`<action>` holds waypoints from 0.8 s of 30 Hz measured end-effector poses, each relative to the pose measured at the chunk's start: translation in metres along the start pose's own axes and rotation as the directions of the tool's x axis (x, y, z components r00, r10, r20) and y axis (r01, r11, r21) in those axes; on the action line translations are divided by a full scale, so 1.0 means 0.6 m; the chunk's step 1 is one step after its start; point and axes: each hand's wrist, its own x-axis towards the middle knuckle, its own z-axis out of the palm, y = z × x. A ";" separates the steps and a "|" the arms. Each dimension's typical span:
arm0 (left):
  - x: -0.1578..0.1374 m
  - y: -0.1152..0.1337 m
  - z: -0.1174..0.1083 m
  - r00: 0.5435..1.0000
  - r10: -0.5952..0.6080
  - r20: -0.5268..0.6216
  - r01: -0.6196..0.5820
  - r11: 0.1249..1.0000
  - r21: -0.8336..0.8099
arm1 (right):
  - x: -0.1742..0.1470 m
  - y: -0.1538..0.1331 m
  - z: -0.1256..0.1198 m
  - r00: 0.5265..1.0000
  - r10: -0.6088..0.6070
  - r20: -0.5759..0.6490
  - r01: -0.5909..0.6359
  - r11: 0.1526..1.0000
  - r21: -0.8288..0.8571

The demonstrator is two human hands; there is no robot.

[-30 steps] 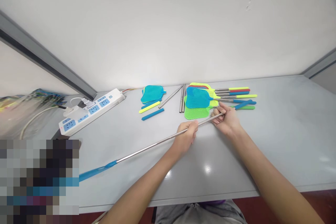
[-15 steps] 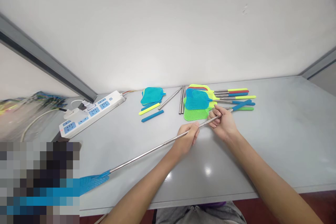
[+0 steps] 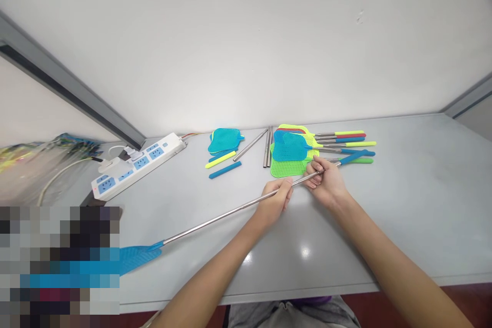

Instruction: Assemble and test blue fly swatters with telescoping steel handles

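Observation:
A blue fly swatter [image 3: 215, 220] with an extended metal telescopic rod slants across the table. My left hand [image 3: 274, 197] is closed around the middle of its rod. My right hand [image 3: 325, 179] grips the same rod closer to the blue handle [image 3: 351, 157]. The swatter's blue head [image 3: 142, 256] lies at the lower left, partly covered by a pixelated patch. Just beyond my right hand is a pile of assembled swatters, with a blue one [image 3: 292, 147] above a green one [image 3: 286, 168]; their handles point right.
Loose blue swatter heads [image 3: 226, 139] lie at the back, near a yellow handle grip [image 3: 221, 159] and a blue handle grip [image 3: 225, 169]. Metal rods [image 3: 266, 148] rest beside the pile. A white power strip [image 3: 136, 168] with plugs sits left, near plastic-wrapped items [image 3: 49, 164].
The swatter's head end has risen slightly in the picture. Both hands keep their hold on the rod, and the view has shifted a little.

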 end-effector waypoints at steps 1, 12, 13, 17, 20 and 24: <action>0.000 -0.001 0.000 1.000 0.004 0.004 -0.004 1.000 -0.001 | 0.000 0.000 0.000 1.000 0.001 0.000 -0.001 1.000 0.001; 0.005 -0.010 0.002 1.000 0.017 0.010 -0.017 0.999 -0.044 | 0.001 0.003 0.000 1.000 0.002 -0.009 -0.002 1.000 0.019; 0.006 -0.010 0.002 1.000 0.010 0.010 -0.010 0.999 -0.047 | 0.001 0.004 0.000 1.000 0.007 -0.011 -0.007 1.000 0.023; 0.007 -0.012 0.003 1.000 -0.026 0.002 0.026 0.999 -0.043 | 0.004 0.008 -0.003 0.999 0.036 -0.032 -0.034 0.998 0.044; 0.005 -0.012 0.002 1.000 -0.018 0.008 0.018 0.999 -0.046 | 0.006 0.010 -0.005 0.998 0.049 -0.045 -0.047 0.997 0.054; 0.002 -0.009 0.003 1.000 -0.017 0.012 0.018 0.999 -0.040 | 0.006 0.011 -0.006 0.996 0.073 -0.045 -0.070 0.995 0.067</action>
